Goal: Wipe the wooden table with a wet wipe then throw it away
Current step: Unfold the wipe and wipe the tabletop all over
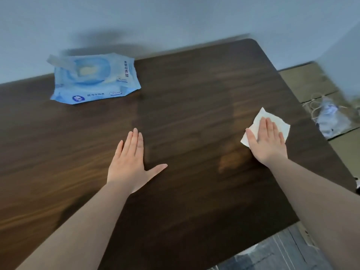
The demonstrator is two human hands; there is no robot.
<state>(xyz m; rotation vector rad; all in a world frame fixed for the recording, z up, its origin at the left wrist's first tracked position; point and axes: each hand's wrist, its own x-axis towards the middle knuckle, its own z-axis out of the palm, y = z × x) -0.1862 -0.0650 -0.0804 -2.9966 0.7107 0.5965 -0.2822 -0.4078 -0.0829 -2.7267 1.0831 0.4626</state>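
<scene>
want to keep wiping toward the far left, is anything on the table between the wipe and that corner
Yes. The blue wet wipe pack lies on the table near the far left edge, and the left hand rests flat mid-table. The right hand presses the wipe near the right edge; bare wood lies between.

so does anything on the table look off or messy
Nothing spilled or damaged. The blue wipes pack lies askew near the wall with its seal flap peeled open. The right hand presses a wipe flat; the left hand rests bare.

Dim, bluish light; soft shadow on the wall (175, 20) behind the wipes pack (93, 78) (edges smeared, blurred).
</scene>
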